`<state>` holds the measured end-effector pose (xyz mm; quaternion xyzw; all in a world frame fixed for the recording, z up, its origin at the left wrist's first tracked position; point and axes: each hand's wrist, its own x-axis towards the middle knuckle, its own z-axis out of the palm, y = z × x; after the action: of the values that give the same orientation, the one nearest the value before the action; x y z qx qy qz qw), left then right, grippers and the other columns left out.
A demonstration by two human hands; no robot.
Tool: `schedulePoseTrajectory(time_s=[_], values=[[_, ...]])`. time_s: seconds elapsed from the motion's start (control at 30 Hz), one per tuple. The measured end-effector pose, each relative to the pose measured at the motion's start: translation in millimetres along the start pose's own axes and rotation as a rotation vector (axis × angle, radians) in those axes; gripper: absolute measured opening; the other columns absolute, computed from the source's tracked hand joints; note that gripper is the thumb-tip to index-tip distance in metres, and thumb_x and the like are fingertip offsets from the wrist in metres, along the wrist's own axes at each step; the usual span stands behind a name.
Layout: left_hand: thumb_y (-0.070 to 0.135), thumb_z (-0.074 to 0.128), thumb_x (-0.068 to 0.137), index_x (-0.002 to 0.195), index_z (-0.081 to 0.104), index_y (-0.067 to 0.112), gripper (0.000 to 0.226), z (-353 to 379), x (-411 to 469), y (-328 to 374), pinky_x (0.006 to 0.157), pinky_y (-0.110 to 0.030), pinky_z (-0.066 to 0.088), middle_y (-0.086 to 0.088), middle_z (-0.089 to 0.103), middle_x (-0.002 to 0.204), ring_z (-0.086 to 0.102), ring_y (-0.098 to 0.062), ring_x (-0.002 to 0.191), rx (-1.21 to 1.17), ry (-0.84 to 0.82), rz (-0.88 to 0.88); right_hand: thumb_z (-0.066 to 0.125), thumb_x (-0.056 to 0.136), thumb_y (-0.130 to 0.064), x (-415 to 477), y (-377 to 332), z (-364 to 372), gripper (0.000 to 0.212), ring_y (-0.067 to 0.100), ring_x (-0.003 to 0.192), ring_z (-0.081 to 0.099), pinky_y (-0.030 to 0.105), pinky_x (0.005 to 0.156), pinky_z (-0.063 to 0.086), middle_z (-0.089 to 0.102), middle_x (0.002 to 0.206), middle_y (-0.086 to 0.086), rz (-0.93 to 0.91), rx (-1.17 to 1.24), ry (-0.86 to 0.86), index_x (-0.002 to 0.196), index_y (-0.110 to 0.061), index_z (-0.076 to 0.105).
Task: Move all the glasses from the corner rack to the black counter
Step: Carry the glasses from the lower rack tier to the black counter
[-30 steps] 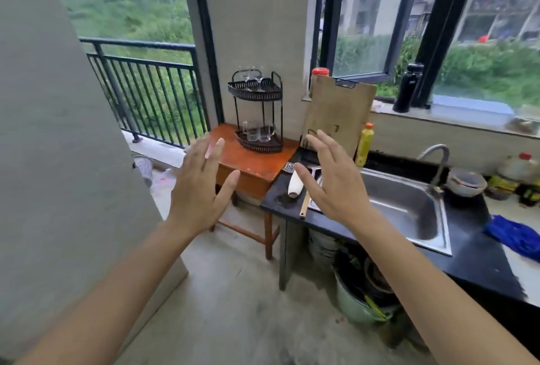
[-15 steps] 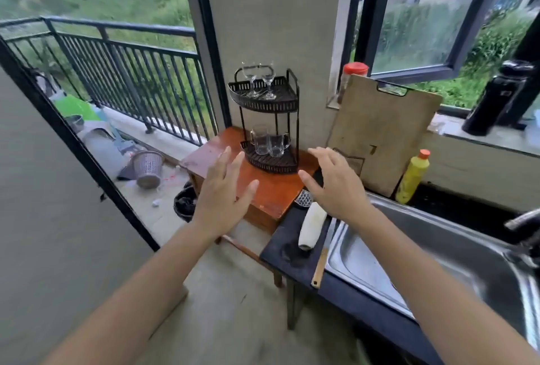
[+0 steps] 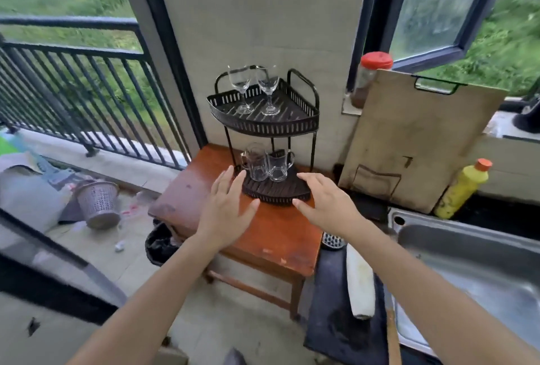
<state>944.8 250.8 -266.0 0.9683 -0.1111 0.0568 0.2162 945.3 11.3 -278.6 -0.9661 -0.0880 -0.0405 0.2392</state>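
A black two-tier corner rack (image 3: 264, 127) stands on a small orange-brown wooden table (image 3: 271, 233) against the wall. Its upper shelf holds two stemmed wine glasses, one on the left (image 3: 240, 88) and one on the right (image 3: 267, 89). On the lower shelf stand two clear glass mugs, a left one (image 3: 254, 161) and a right one (image 3: 279, 165). My left hand (image 3: 226, 209) and my right hand (image 3: 328, 203) hover open just in front of the lower shelf, one on each side, holding nothing. The black counter (image 3: 342, 320) lies to the right of the table.
On the counter lie a white rolled cloth (image 3: 361, 282), a wooden-handled tool and a metal strainer (image 3: 333, 240) beside a steel sink (image 3: 473, 271). A wooden cutting board (image 3: 415, 142), a yellow bottle (image 3: 461, 189) and a red-lidded jar (image 3: 369, 75) stand behind. A balcony railing and a small basket (image 3: 99, 203) are left.
I have come closer to the rack, which now fills more of the view. Both open hands have moved forward to the front of the lower shelf.
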Motion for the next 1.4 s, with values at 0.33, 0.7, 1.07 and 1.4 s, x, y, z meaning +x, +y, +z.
schedulePoseTrajectory(time_s=[0.33, 0.7, 1.07, 1.4], values=[[0.042, 0.056, 0.098, 0.156, 0.025, 0.018, 0.07, 36.1, 87.0, -135.2, 0.119, -0.039, 0.023, -0.005, 0.025, 0.164, 0.02, -0.024, 0.152, -0.203, -0.204, -0.005, 0.067, 0.094, -0.039, 92.9, -29.9, 110.9, 0.077, 0.025, 0.145, 0.041, 0.041, 0.117, 0.037, 0.041, 0.157, 0.008, 0.445, 0.292, 0.023, 0.157, -0.019, 0.028], [0.021, 0.065, 0.095, 0.15, 0.036, 0.018, 0.062, 151.9, 148.4, -164.8, 0.103, -0.038, 0.051, 0.002, 0.047, 0.146, 0.046, -0.005, 0.13, -0.581, -0.105, -0.051, 0.071, 0.093, -0.031, 129.9, 18.7, 192.2, 0.081, 0.014, 0.145, 0.04, 0.034, 0.119, 0.034, 0.04, 0.159, 0.002, 0.565, 0.427, 0.228, 0.159, -0.022, 0.023], [0.012, 0.064, 0.085, 0.157, 0.013, 0.024, 0.09, 195.0, 239.2, -160.4, 0.109, -0.052, 0.046, -0.005, 0.034, 0.16, 0.035, -0.028, 0.147, -0.669, -0.051, 0.045, 0.083, 0.079, -0.028, 222.2, 69.3, 210.9, 0.113, 0.025, 0.15, 0.035, 0.04, 0.123, 0.031, 0.03, 0.163, 0.014, 0.333, 0.497, 0.32, 0.159, -0.003, 0.007], [-0.002, 0.057, 0.076, 0.138, 0.02, -0.001, 0.072, 203.6, 255.3, -158.2, 0.095, -0.044, 0.054, -0.019, 0.054, 0.13, 0.062, -0.027, 0.112, -0.679, -0.078, 0.141, 0.091, 0.065, -0.028, 250.3, 99.8, 201.4, 0.102, 0.014, 0.117, 0.061, 0.042, 0.105, 0.051, 0.055, 0.118, -0.015, 0.353, 0.593, 0.167, 0.146, -0.025, 0.029]])
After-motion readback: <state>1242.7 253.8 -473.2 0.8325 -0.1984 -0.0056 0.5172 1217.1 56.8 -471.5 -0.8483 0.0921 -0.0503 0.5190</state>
